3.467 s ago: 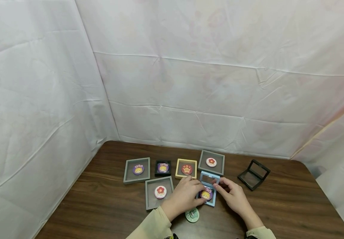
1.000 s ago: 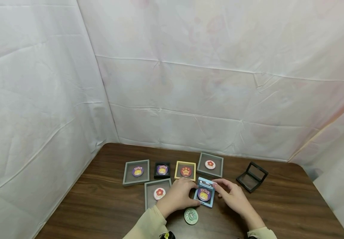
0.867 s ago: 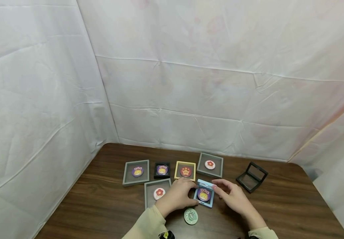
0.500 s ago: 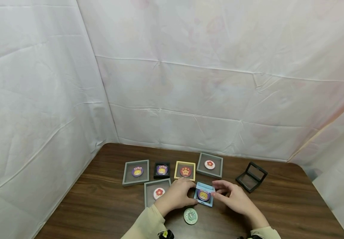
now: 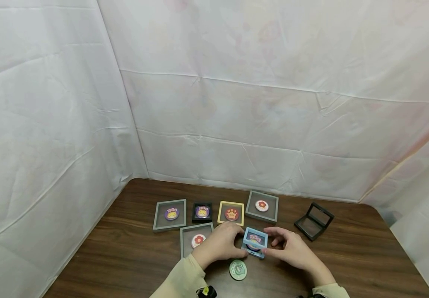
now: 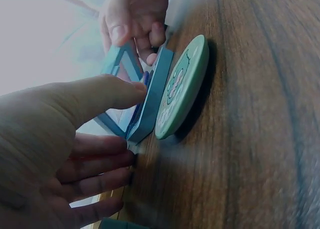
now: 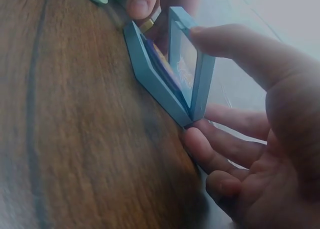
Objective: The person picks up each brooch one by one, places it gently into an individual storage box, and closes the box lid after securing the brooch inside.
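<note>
A light blue hinged display frame [image 5: 256, 239] stands partly open on the table, its lid tilted over the base. Inside lies a purple badge with a yellow cartoon face [image 7: 162, 64], seen through the lid's clear film. My left hand [image 5: 220, 244] holds the base, thumb at its near left corner and fingers along the left side. With the thumb on the lid's edge and fingers by the hinge, my right hand [image 5: 290, 248] grips the frame from the right. A round green badge [image 5: 238, 270] lies flat just in front of the frame.
Behind are a grey frame [image 5: 250, 212] with a flower badge, a yellow frame [image 5: 220, 213] and a black frame [image 5: 194, 218]. Two more grey frames [image 5: 155, 221] [image 5: 183, 244] lie left. An open black frame [image 5: 314, 221] stands right. White cloth [image 5: 214, 124] hangs behind the table.
The blue frame's lid has swung from upright down toward the base, moved by my right hand. My left hand has shifted off the purple badge to the frame's left edge.
</note>
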### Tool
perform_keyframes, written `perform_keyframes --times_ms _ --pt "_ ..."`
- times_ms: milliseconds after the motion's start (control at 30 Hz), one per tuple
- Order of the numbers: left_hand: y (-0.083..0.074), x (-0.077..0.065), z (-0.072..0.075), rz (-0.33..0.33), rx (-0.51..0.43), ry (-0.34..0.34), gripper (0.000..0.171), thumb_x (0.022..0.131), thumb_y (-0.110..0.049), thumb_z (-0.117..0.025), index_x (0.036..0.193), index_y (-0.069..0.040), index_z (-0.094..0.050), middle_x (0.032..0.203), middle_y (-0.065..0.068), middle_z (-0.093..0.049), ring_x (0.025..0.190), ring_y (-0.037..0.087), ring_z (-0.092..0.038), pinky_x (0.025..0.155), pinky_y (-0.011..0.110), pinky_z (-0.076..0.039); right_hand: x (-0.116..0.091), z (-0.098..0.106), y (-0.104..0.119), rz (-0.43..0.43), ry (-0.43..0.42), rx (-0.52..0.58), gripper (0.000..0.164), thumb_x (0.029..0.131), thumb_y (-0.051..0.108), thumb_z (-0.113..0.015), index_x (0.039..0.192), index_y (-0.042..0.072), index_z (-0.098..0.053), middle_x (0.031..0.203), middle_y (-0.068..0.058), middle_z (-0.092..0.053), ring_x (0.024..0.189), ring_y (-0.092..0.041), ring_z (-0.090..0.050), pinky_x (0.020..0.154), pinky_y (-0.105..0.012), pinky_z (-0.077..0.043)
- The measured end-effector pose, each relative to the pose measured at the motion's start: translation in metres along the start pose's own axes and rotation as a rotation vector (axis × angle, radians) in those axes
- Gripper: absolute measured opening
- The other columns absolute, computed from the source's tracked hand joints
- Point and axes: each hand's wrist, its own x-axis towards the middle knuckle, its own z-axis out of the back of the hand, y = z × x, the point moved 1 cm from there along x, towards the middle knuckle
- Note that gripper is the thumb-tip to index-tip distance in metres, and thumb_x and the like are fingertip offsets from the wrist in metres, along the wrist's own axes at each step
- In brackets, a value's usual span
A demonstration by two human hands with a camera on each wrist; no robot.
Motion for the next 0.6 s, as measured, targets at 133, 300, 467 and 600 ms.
perform_keyframes --times_ms 133,300,467,600 --pt "-0.001 -0.002 0.0006 0.01 0.019 -0.008 0.056 0.083 -0.045 -0.094 0.125 -0.012 -0.078 0.12 -0.005 -0.076 0.118 0.013 -0.067 0.103 0.032 -0.055 -0.0002 -0.0025 0.0004 0.028 -0.007 -0.045 0.062 0.087 0.039 -0.095 0.138 0.012 -0.072 0.108 -0.001 -0.071 0.094 -0.013 -0.065 0.073 -0.026 -0.052" --pt "-0.0029 -0.0048 0.0019 0.007 0.055 -0.014 0.064 0.086 -0.049 -0.092 0.133 -0.01 -0.074 0.13 0.002 -0.073 0.125 0.018 -0.065 0.108 0.035 -0.054 -0.0005 -0.0052 0.0003 0.093 -0.005 -0.078 0.066 0.085 0.041 -0.097 0.138 0.012 -0.072 0.114 0.0 -0.07 0.094 -0.013 -0.065 0.073 -0.027 -0.052" --pt "-0.0035 -0.005 0.0017 0.001 0.083 0.006 0.071 0.086 -0.054 -0.091 0.139 -0.01 -0.071 0.136 0.003 -0.07 0.127 0.019 -0.064 0.11 0.037 -0.052 -0.0013 -0.0059 0.0013 0.129 0.011 -0.08 0.066 0.085 0.041 -0.097 0.139 0.013 -0.071 0.122 0.0 -0.07 0.096 -0.013 -0.064 0.074 -0.028 -0.052" --pt "-0.0043 -0.0056 0.0018 0.009 0.093 0.024 0.078 0.086 -0.057 -0.091 0.145 -0.01 -0.068 0.14 0.004 -0.068 0.13 0.021 -0.062 0.112 0.039 -0.05 -0.0008 -0.0068 0.001 0.147 0.024 -0.086 0.067 0.084 0.041 -0.097 0.14 0.014 -0.07 0.124 0.001 -0.069 0.097 -0.013 -0.064 0.075 -0.028 -0.052"
